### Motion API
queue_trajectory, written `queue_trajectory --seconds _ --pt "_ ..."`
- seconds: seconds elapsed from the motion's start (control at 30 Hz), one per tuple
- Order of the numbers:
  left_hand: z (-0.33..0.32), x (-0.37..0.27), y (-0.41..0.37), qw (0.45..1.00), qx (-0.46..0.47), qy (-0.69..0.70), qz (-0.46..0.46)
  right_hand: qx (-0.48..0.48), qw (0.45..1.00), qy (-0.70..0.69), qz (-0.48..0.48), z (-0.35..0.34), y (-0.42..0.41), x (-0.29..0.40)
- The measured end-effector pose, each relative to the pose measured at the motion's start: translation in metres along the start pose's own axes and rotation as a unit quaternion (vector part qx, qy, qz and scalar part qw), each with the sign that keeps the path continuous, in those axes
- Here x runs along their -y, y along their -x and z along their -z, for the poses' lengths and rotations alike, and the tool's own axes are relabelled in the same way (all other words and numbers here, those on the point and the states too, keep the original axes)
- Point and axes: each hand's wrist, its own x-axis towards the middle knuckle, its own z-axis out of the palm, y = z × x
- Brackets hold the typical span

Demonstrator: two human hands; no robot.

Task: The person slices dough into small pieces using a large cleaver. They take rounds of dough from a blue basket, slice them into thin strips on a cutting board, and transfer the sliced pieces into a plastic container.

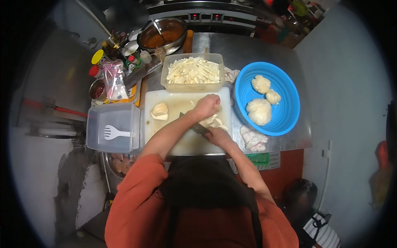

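Observation:
My right hand (218,137) grips the handle of a knife (200,128), whose dark blade lies diagonally over the white cutting board (186,145) and passes partly beneath my left forearm. Above it, my left hand (208,106) is curled over the board's right half; its fingertips are hidden, so I cannot tell whether it holds anything. Pale vegetable slices (218,121) lie between the two hands. A peeled, cut chunk of pale root vegetable (159,111), perhaps jicama, rests at the board's left. Just beyond the board, a plastic container (193,88) is heaped with cut strips (194,70).
On the right, a blue plastic colander (287,124) holds peeled pale vegetables (260,111), with a cloth (253,138) near it. A clear bin (113,144) with a white slotted turner (115,133) stands left. Behind are a metal sauce bowl (162,35), bottles and a cleaver-like blade (139,73).

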Motion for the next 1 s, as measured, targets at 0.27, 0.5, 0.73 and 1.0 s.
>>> queue_trajectory --seconds 0.27,0.5,0.73,1.0 --pt "0.014 0.010 0.121 0.974 -0.187 0.012 -0.125 -0.065 0.995 -0.060 -0.036 0.001 0.006 -0.013" --pt "-0.010 0.039 0.172 0.990 -0.112 -0.015 -0.080 -0.090 0.992 0.047 0.081 -0.002 0.021 0.007" --pt "-0.017 0.044 0.173 0.995 -0.084 -0.033 -0.051 -0.070 0.978 0.139 0.136 -0.009 0.014 0.022" --pt "-0.031 0.042 0.178 0.988 -0.147 -0.019 -0.047 -0.075 0.979 0.126 0.144 -0.012 0.007 0.029"
